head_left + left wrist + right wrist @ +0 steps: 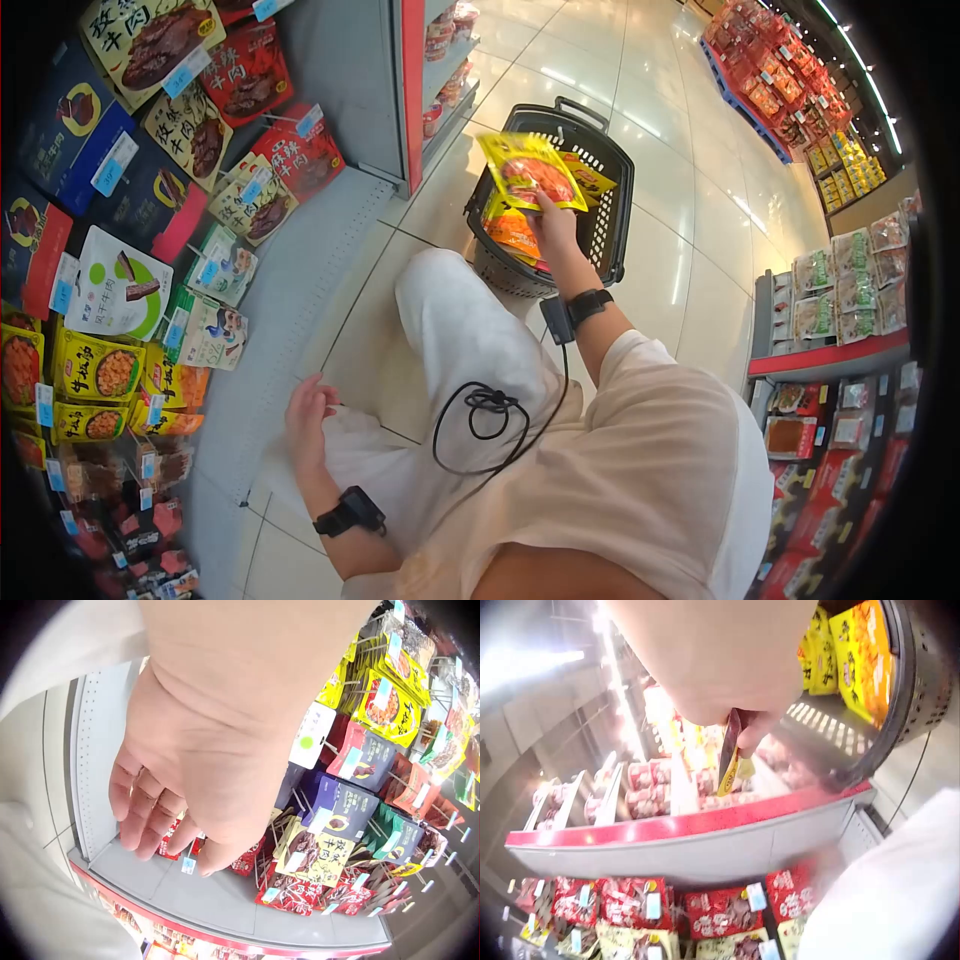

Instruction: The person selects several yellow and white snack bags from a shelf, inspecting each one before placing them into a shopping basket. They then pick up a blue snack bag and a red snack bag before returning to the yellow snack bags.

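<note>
Above basket (612, 210) of packets (510, 232), yellow packet (530, 170)

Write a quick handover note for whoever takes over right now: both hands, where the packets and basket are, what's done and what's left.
Right hand: pinches a yellow packet by its lower edge, above the black basket.
Left hand: holds nothing, fingers loosely curled, by the white trouser leg.
Basket: on the floor ahead of the knee; orange and yellow packets lie in it.
Done: some packets are in the basket.
Left: the held packet is not yet in it. Other yellow hanging packets are on the display at the left.
</note>
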`<move>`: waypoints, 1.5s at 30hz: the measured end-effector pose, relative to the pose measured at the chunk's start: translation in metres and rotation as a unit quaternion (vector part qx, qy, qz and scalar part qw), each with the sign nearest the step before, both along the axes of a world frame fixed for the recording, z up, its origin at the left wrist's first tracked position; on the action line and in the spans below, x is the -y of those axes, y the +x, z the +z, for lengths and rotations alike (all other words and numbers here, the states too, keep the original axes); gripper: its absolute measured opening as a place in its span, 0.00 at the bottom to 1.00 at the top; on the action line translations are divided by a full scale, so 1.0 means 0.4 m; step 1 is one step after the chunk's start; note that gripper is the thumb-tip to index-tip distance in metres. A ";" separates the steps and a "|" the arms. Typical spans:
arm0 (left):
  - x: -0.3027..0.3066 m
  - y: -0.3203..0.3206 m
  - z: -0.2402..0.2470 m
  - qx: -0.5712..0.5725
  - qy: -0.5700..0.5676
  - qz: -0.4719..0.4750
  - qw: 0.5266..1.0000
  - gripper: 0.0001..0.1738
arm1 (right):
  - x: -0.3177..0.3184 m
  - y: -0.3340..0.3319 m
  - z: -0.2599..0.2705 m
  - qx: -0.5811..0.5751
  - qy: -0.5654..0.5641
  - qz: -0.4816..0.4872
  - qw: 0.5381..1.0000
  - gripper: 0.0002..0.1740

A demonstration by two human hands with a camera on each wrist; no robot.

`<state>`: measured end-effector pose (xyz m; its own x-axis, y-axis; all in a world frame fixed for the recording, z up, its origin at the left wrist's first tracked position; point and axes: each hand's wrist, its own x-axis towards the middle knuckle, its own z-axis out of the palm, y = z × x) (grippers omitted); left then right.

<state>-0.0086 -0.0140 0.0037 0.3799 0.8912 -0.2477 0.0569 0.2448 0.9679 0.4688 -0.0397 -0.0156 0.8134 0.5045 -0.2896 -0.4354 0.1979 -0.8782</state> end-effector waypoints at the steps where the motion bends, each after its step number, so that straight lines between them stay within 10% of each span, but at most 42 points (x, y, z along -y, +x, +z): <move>1: 0.001 0.003 0.004 0.002 -0.002 0.001 1.000 0.19 | 0.019 0.042 -0.040 -0.017 -0.022 -0.004 1.000 0.12; 13: 0.015 0.000 0.018 -0.021 -0.023 0.005 0.999 0.16 | 0.097 0.194 -0.309 -0.105 -0.092 -0.072 0.988 0.16; 20: 0.018 -0.008 0.020 -0.028 -0.030 -0.008 0.999 0.16 | 0.064 0.131 -0.233 -0.141 -0.199 -0.085 0.966 0.17; 25: 0.021 -0.012 0.018 -0.033 -0.031 -0.019 0.999 0.16 | 0.161 0.225 -0.383 -0.191 -0.102 -0.077 0.973 0.17; 26: 0.023 -0.012 0.020 -0.034 -0.032 -0.020 0.999 0.16 | 0.167 0.299 -0.476 0.072 -0.250 0.061 0.964 0.17; 27: 0.022 -0.011 0.021 -0.035 -0.033 -0.021 0.999 0.16 | 0.161 0.350 -0.572 0.327 -0.370 0.193 0.848 0.17; 28: 0.021 -0.011 0.021 -0.035 -0.033 -0.022 0.999 0.16 | 0.169 0.357 -0.562 0.372 -0.420 0.250 0.789 0.17; 32: 0.022 -0.014 0.013 -0.045 -0.038 -0.029 0.998 0.16 | 0.183 0.364 -0.579 0.361 -0.292 0.183 0.867 0.16; 33: 0.021 -0.012 0.012 -0.048 -0.039 -0.033 0.998 0.17 | 0.158 0.312 -0.483 0.075 -0.177 0.044 0.980 0.16; 34: 0.020 -0.011 0.009 -0.048 -0.039 -0.035 0.997 0.17 | 0.147 0.280 -0.416 -0.219 -0.039 -0.102 0.970 0.17; 41: 0.015 -0.004 -0.003 -0.054 -0.045 -0.046 0.996 0.17 | 0.191 0.285 -0.416 -0.193 -0.027 -0.023 0.980 0.15; 43: 0.015 -0.002 -0.004 -0.057 -0.050 -0.049 0.996 0.16 | 0.212 0.321 -0.505 0.278 -0.272 0.135 0.911 0.12; 45: 0.016 -0.001 -0.006 -0.065 -0.049 -0.055 0.995 0.16 | 0.216 0.354 -0.559 0.189 -0.231 0.137 0.944 0.11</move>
<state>-0.0090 -0.0203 0.0015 0.4320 0.8156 -0.3850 0.2119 0.3231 0.9223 0.6102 -0.1260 -0.2393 0.7605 0.6013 -0.2453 -0.0524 -0.3197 -0.9461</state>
